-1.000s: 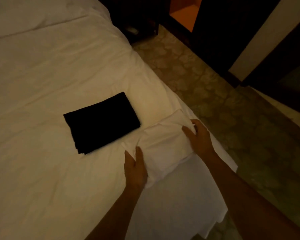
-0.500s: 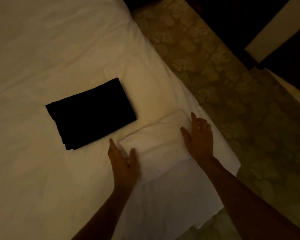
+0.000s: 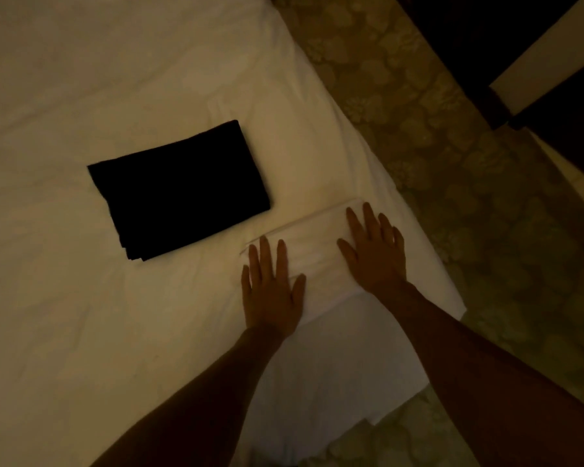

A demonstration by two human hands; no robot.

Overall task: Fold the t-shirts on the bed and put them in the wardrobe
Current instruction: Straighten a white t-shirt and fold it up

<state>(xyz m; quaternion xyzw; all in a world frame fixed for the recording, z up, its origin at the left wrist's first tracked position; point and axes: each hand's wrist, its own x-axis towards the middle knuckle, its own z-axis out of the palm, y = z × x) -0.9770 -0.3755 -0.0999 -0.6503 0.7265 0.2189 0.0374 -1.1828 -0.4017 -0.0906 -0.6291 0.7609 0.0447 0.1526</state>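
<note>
Dim warm light falls across the white bed (image 3: 81, 79) where you work. Your left hand (image 3: 272, 291) and right hand (image 3: 376, 256) lie flat, fingers straight and spread, pressing the folded white t-shirt (image 3: 312, 244) near the bed's right edge. Just beside it, up and to the left, the folded black t-shirt (image 3: 179, 190) rests apart on the sheet. Patterned carpet (image 3: 452, 163) runs alongside the bed, with dark furniture (image 3: 469, 25) at top right.

no readable text, labels, brands, numbers or signs
</note>
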